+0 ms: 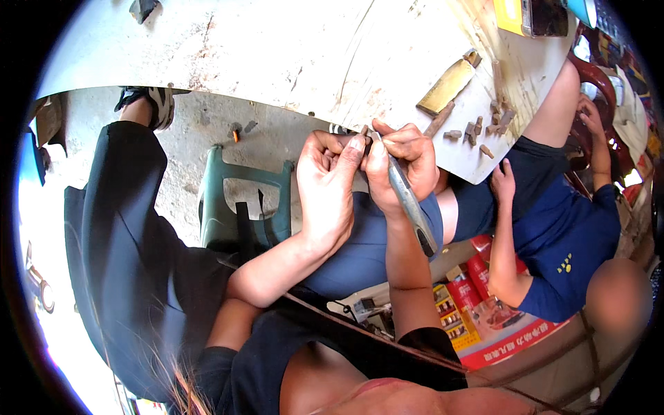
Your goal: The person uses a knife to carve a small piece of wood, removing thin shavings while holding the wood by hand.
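My left hand [324, 190] pinches a small dark brown piece [366, 137] between thumb and fingertips. Wrapped in my right hand [413, 160] is a grey metal-handled knife [411, 200], its handle slanting down toward my forearm. The two hands meet fingertip to fingertip just off the near edge of the white table [277, 59]. Fingers hide the knife's tip and most of the small piece, so its material cannot be made out. To the right of my hands, several small brown carved-looking pieces [477, 128] lie on the table, near a flat yellowish block [446, 88].
A phone [548, 17] beside something yellow is at the table's far right. A dark chunk [143, 10] lies far left. Below the table stands a green plastic stool [245, 173]. At the right sits another person in a navy shirt [570, 242], close to the table corner.
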Motion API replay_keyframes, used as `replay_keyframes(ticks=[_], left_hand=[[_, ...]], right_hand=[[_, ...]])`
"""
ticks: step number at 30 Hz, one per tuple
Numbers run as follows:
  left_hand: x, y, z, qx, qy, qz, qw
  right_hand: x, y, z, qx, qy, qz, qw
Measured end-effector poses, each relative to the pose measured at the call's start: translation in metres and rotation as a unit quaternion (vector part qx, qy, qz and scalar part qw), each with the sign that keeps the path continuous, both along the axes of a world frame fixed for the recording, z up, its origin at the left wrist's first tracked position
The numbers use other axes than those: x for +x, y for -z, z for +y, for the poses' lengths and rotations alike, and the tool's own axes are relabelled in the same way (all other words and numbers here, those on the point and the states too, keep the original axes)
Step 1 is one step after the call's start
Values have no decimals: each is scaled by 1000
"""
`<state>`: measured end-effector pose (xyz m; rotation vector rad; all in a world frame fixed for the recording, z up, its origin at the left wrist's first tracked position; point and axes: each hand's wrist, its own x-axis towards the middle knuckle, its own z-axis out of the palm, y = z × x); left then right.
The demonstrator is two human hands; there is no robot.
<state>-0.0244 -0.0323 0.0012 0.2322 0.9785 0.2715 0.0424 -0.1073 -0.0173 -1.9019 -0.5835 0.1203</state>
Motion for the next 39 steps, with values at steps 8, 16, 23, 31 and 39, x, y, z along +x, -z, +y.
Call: replay_keyframes(ticks=[8,16,23,31,39], left_hand=[[1,-1,0,6,-5,7,1000],[2,-1,0,2,8,19,1000],[-1,1,-2,8,-1,-16,1000],[2,-4,1,8,3,15,1000],[1,0,0,5,8,4,1000]], right_hand=[[2,-3,2,-30,-21,-37,999],[8,-15,3,-66,-52,-9,996],[0,-4,2,15,7,10,1000],[3,-5,3,-24,-24,-43,998],[5,-10,0,-22,-34,14,999]])
